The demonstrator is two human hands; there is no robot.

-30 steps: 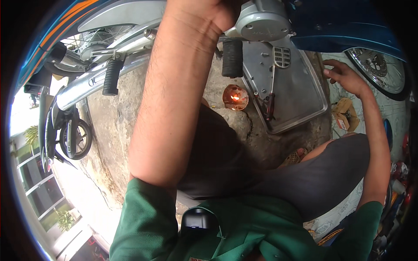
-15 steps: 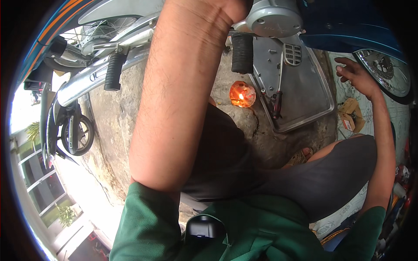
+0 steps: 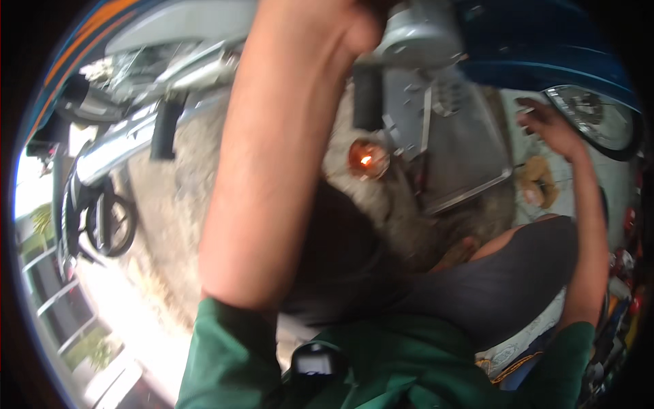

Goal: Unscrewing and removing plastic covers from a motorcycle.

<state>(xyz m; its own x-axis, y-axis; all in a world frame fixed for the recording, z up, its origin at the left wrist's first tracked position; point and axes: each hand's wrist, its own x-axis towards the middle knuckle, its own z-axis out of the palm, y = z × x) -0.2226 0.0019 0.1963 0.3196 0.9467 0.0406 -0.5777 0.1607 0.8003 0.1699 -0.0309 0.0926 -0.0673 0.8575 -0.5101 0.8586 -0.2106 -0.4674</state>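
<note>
My left forearm rises through the middle of the view, and my left hand (image 3: pixel 361 28) is at the top edge beside the motorcycle's grey round engine cover (image 3: pixel 421 41). Its fingers are hidden behind the wrist and the frame edge. Off to the right, my right hand (image 3: pixel 550 131) hovers over the pale floor near the motorcycle's spoked wheel (image 3: pixel 593 116), open with the fingers loosely bent and apart. Below it sits a small open cardboard box (image 3: pixel 537 180). A metal tray (image 3: pixel 470 146) lies under the engine, with a dark-handled screwdriver (image 3: pixel 422 174) and small parts in it, blurred.
An orange translucent lamp-like piece (image 3: pixel 368 159), glowing, rests on the stone floor left of the tray. A black rubber footpeg (image 3: pixel 368 99) juts above it. Another footpeg (image 3: pixel 164 129) and a chrome exhaust pipe (image 3: pixel 116 153) stand left. Assorted tools crowd the far right edge.
The whole view has shifted slightly and blurred, with the floor things sitting lower and more to the left. Both hands keep much the same pose.
</note>
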